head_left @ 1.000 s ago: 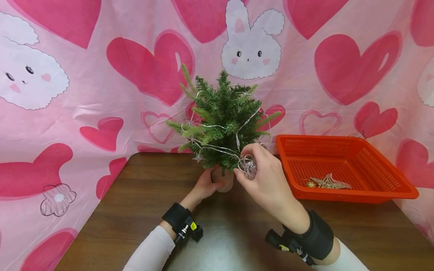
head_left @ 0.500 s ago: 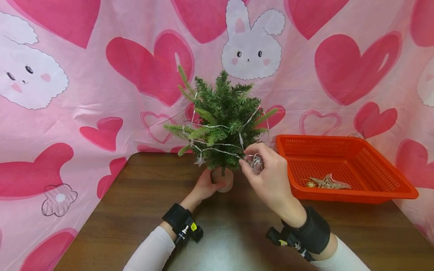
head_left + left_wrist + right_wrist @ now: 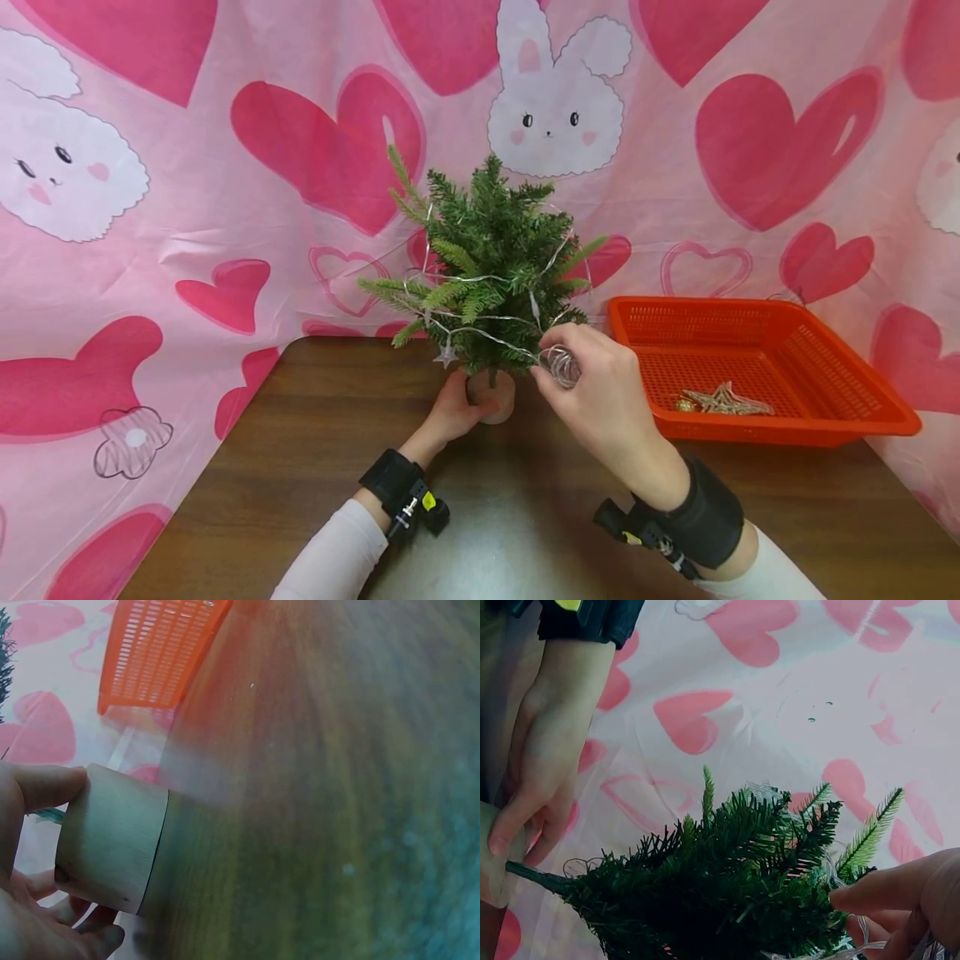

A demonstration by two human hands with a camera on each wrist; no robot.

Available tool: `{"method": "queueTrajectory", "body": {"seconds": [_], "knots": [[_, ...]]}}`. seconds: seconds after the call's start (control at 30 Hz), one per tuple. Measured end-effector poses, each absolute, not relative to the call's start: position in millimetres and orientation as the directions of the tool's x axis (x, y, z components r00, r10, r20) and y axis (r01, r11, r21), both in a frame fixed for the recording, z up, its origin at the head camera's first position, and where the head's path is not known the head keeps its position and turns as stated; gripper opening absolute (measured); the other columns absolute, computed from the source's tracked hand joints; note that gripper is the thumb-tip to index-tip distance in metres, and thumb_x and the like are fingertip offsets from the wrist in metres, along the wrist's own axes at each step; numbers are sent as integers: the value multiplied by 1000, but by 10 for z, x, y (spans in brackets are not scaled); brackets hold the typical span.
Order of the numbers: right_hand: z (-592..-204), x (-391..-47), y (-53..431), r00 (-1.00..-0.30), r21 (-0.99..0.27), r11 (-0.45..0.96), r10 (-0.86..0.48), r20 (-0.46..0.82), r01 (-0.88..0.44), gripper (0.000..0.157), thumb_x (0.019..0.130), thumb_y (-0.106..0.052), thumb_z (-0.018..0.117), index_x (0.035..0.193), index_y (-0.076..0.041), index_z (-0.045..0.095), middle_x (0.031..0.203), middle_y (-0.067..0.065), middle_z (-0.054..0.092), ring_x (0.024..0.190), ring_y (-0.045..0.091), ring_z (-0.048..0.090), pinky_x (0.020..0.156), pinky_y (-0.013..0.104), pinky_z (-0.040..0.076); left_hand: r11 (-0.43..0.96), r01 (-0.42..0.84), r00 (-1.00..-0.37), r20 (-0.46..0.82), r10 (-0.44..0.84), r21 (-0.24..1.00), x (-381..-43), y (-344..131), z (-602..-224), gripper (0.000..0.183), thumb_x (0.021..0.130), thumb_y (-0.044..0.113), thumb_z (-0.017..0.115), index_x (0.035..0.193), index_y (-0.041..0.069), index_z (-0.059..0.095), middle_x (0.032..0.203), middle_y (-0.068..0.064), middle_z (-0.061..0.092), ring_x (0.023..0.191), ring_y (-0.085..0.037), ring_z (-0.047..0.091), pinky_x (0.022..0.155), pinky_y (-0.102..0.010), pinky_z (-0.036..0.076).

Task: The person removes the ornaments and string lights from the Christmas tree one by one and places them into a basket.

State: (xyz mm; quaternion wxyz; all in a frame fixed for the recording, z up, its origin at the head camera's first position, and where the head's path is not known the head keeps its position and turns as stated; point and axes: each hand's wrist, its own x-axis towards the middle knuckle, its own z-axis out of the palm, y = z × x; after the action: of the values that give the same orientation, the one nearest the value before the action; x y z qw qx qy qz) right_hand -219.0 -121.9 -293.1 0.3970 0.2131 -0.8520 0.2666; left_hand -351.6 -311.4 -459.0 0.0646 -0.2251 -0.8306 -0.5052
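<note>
A small artificial Christmas tree (image 3: pixel 487 250) stands on the table, its round wooden base (image 3: pixel 112 840) gripped by my left hand (image 3: pixel 453 410), thumb and fingers on either side. Clear string lights run around the branches, and a star-shaped light (image 3: pixel 446 354) hangs at the lower left. At the tree's lower right, my right hand (image 3: pixel 600 396) holds the coiled rest of the string lights (image 3: pixel 561 367) between thumb and fingers. A strand stretches from that coil to the front branches. In the right wrist view, those fingertips are close beside the greenery.
An orange plastic basket (image 3: pixel 780 430) sits right of the tree, with a glittery gold star (image 3: pixel 724 400) and a small gold ball (image 3: pixel 686 406) inside. Behind the wooden table (image 3: pixel 315 417) hangs a pink cloth (image 3: pixel 285 208) printed with hearts and rabbits.
My right hand has shifted slightly right with the coil, drawing the strand along the front. The tree has turned a little, its star light moving right. My left hand stays on the base.
</note>
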Motion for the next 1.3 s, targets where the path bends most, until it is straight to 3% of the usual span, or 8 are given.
{"method": "queueTrajectory", "body": {"seconds": [0.2,0.4,0.57,0.83,1.07,1.17,1.3], "knots": [[-2919,-2176,-1225,-568,-233,780,-184,802,-581,18,74,-16,77,87,-12,67,82,1,69,73,15,65,65,34,53,414,449,-889,346,302,792,-3520,-3114,-4599,66,74,19,79,129,2,46,126,-17,55,119,-32,50,98,-48,40],[-2931,-2181,-1231,-592,-304,733,-164,789,-608,14,80,-20,72,93,-15,70,87,-1,69,75,12,63,62,31,51,387,489,-868,391,306,782,-3508,-3102,-4585,60,73,18,80,124,3,52,121,-16,58,115,-32,52,96,-49,41],[-2957,-2197,-1248,-611,-368,693,-131,781,-620,11,83,-24,70,92,-17,72,84,-3,69,72,8,61,58,27,49,453,469,-881,365,301,758,-3473,-3084,-4576,60,76,24,77,126,2,51,118,-18,56,113,-34,50,93,-50,41],[-2974,-2216,-1259,-578,-427,604,-68,814,-672,7,85,-22,69,90,-18,72,83,-5,68,71,4,58,58,19,46,513,397,-917,317,240,761,-3433,-3048,-4573,66,74,29,78,128,3,49,119,-17,54,111,-31,47,92,-47,43],[-2955,-2191,-1299,-516,-390,555,-84,853,-735,7,81,-18,72,88,-20,74,79,-8,64,69,4,55,58,17,42,399,528,-847,431,311,750,-3489,-3084,-4588,64,77,21,76,134,14,47,135,-6,50,127,-25,43,102,-48,35],[-2965,-2175,-1307,-486,-358,545,-105,868,-758,9,79,-17,74,87,-19,75,79,-7,61,69,4,53,58,17,39,355,468,-875,369,313,809,-3501,-3113,-4572,61,77,21,75,132,16,48,134,-4,51,127,-22,44,103,-46,36],[-2989,-2157,-1303,-481,-351,515,-141,865,-782,8,76,-15,75,84,-18,75,85,-3,57,77,8,52,64,19,40,398,377,-913,262,314,836,-3501,-3142,-4550,60,79,24,73,133,15,47,136,-5,50,128,-23,44,104,-45,36]]}}
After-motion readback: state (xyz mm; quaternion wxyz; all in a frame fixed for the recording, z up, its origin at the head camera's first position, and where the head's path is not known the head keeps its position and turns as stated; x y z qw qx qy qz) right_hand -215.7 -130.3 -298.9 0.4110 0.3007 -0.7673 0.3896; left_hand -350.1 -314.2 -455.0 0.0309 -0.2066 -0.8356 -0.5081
